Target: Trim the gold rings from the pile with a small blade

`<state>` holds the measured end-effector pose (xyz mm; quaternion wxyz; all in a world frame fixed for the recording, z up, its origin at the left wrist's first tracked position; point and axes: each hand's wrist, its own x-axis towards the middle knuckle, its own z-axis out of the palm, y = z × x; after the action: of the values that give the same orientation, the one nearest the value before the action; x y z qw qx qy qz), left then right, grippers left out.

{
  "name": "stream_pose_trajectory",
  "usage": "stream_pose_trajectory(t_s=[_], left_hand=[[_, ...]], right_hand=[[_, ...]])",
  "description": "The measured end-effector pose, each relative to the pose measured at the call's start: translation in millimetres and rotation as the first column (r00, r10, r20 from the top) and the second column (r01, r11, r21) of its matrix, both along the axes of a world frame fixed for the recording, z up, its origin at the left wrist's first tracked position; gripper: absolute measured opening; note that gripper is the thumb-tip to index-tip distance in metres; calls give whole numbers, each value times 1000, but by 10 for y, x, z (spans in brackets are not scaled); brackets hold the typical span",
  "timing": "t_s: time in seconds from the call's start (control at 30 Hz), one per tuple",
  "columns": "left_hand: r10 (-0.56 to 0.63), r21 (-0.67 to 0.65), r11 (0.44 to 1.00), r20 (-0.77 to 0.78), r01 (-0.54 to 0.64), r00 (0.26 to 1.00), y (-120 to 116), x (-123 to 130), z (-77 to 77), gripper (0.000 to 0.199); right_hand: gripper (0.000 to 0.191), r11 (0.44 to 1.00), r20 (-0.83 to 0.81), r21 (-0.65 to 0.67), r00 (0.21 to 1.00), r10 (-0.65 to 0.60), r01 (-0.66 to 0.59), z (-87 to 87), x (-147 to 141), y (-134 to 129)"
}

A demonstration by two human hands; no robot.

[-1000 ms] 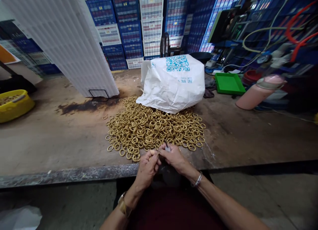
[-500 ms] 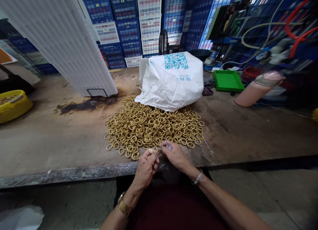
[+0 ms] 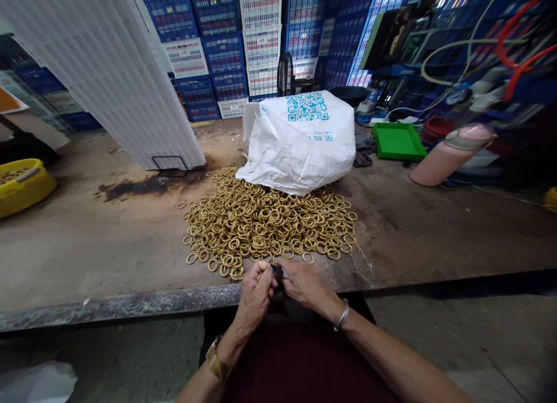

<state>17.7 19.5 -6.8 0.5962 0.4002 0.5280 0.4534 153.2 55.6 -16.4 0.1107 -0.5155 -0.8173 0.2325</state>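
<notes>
A broad heap of brass-coloured rings [image 3: 261,223] lies on the worktable in front of me. My left hand [image 3: 255,293] is closed at the near edge of the heap, with a sliver of a brass-coloured ring showing between its fingers. Close against it on the right, my right hand [image 3: 306,284] is closed round a small grey tool [image 3: 285,272]. Something dark [image 3: 277,271] sits between the two sets of fingertips; its shape is too small to make out. One loose ring [image 3: 308,257] rests just beyond my right hand.
A white printed sack [image 3: 300,148] slumps on the back of the heap. White corrugated sheets [image 3: 130,90] lean at left, near a yellow bowl [image 3: 26,185]. Rightward are a green tray [image 3: 399,142] and a pink bottle [image 3: 450,156]. Stacked crates [image 3: 224,49] stand behind the worktable [image 3: 108,246].
My right hand has shifted slightly down and left until it meets the left. A loose ring shows where its fingers were. My left hand has hardly moved.
</notes>
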Motion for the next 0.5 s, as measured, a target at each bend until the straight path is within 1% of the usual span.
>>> stream_pose_trajectory(t_s=[0.1, 0.17, 0.23, 0.3, 0.4, 0.5], left_hand=[[-71, -45, 996, 79, 75, 994, -66, -18, 53, 31], [-111, -79, 989, 206, 129, 972, -101, -26, 83, 28], [-82, -107, 986, 348, 126, 934, -111, -31, 80, 26], [-29, -133, 986, 438, 97, 898, -99, -33, 46, 27], [19, -158, 985, 481, 65, 877, -74, -36, -9, 28], [54, -169, 985, 510, 39, 858, -62, -49, -19, 26]], right_hand=[[18, 995, 96, 33, 991, -96, 93, -17, 31, 87], [17, 986, 115, 68, 980, -160, 153, -26, 46, 147], [15, 977, 92, 106, 976, -196, 186, -25, 32, 194], [14, 966, 82, 143, 970, -230, 217, -10, -18, 230], [17, 954, 138, 180, 954, -264, 238, 25, -123, 282], [9, 953, 192, 194, 943, -271, 235, 46, -192, 340]])
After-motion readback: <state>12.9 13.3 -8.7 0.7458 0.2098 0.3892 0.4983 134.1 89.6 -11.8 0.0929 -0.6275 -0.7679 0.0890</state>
